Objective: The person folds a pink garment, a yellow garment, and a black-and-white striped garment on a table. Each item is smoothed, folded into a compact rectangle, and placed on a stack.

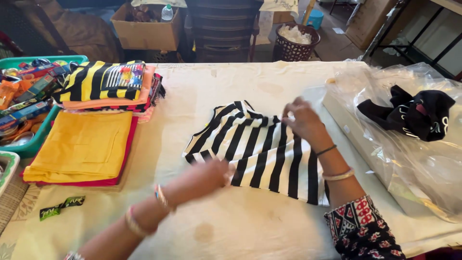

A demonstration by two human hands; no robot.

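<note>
While I watch through the head camera, I see a black-and-white striped garment [262,151] lying partly folded near the middle of a table covered with a cream cloth [231,226]. The left hand [211,174] rests on the garment's near left edge; it is blurred, so I cannot tell whether its fingers pinch the fabric or only press on it. The right hand [302,118] sits at the garment's far right edge, fingers curled down onto the cloth there, apparently gripping a fold, though the exact hold is hard to make out. Both wrists carry bangles, and a patterned sleeve [363,228] covers the right forearm near the bottom edge. To the left of the garment, well apart from it, lies a folded yellow cloth [82,144] on top of a red one, and behind that a stack of folded clothes topped by a yellow-and-black striped piece [103,79]. A green tray [41,137] full of small colourful items stands at the far left. On the right, clear plastic wrapping [409,144] is heaped over a flat box, with a black garment [414,113] lying on it. A small green wrapper [61,207] lies on the table near the left forearm. Beyond the table I see a cardboard box [144,31] and a dark basket [296,45].
</note>
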